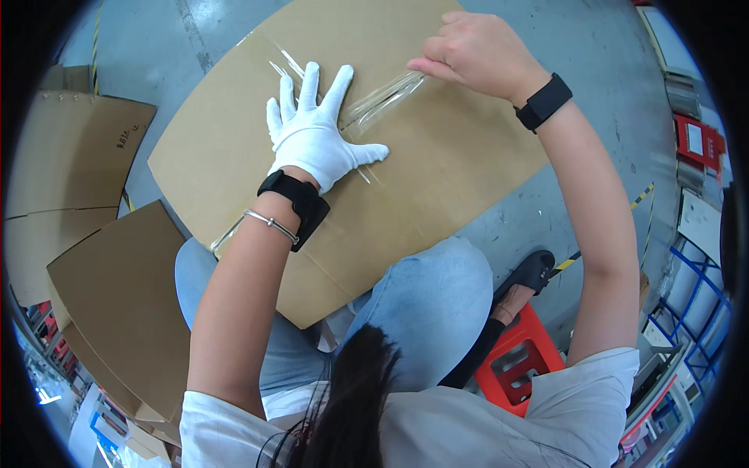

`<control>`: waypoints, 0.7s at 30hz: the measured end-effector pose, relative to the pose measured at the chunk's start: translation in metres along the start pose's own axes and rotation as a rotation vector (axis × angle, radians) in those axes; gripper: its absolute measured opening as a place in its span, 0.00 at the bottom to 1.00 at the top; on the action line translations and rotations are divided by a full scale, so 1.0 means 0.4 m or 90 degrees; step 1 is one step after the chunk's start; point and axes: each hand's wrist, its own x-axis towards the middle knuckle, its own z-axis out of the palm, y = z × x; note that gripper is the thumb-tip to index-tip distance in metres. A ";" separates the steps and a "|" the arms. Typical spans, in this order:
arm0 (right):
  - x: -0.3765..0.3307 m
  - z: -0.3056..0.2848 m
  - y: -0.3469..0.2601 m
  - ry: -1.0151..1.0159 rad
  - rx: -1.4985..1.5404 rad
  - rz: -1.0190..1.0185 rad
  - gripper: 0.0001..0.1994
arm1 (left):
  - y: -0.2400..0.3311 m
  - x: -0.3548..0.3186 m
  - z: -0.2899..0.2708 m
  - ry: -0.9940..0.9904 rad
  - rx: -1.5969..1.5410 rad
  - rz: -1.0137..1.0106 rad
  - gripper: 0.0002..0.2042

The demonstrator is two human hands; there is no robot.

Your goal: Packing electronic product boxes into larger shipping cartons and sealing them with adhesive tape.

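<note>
A large brown cardboard box (pixel 460 156) lies before me, partly over my knees. My left hand (pixel 316 136), in a white glove, presses flat on its top with the fingers spread. To the right, my bare right hand (pixel 484 56) is closed in a fist, raised above the far right part of the cardboard. From its thumb side a strip of clear packing tape (pixel 382 101) stretches, crumpled, toward the cardboard beside my left hand. Shiny bits of tape also show past the gloved fingertips. Where the tape's other end sticks is partly hidden by the glove.
Opened cardboard cartons (pixel 125 288) stand close by on my left. A red plastic stool (pixel 519 363) is at lower right, near a foot in a black slipper (pixel 535 270). Blue metal racking (pixel 694 312) lines the far right, across the grey floor (pixel 538 226).
</note>
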 end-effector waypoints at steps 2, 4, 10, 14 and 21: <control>0.000 -0.022 0.023 -0.022 0.000 0.015 0.18 | 0.004 -0.001 -0.013 -0.007 -0.013 0.009 0.52; -0.006 -0.030 0.032 -0.032 0.001 0.022 0.17 | 0.004 -0.013 -0.014 -0.015 -0.008 -0.005 0.53; -0.035 -0.038 0.012 -0.056 0.473 0.379 0.15 | 0.001 -0.033 -0.006 -0.015 -0.014 -0.003 0.53; 0.010 -0.098 -0.039 -0.110 0.289 0.253 0.14 | -0.010 -0.038 -0.005 0.006 0.002 -0.003 0.52; 0.053 -0.080 0.023 -0.281 0.369 0.258 0.13 | 0.002 -0.036 0.033 0.081 -0.002 -0.026 0.41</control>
